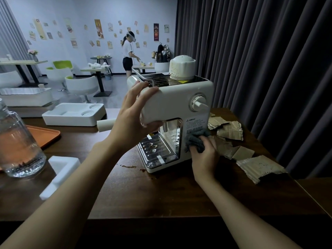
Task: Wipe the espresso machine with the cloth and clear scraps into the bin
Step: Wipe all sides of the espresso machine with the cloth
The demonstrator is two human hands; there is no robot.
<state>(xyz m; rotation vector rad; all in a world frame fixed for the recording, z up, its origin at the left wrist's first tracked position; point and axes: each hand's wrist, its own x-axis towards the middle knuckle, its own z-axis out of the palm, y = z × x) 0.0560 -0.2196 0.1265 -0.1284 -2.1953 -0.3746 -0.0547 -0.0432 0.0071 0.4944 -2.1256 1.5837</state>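
Wiping was the step: right hand (203,159) clutched the cloth (195,142) against the espresso machine (170,103), left hand (131,115) clasped its near-left corner; next, likely, the scraps (230,130) at right needed gathering.

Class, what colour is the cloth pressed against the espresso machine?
Grey-blue; the fluffy cloth shows best in the head view.

Jar: clear glass jar (16,141) cut off by the left edge.
Tray: flat orange tray (48,136) partly hidden behind that jar.
Label: white warning sticker (196,123) on the cream espresso machine (170,103), print too small to read.
Cloth: grey fuzzy cloth (196,141) partly covered by fingers of the right hand (204,159).
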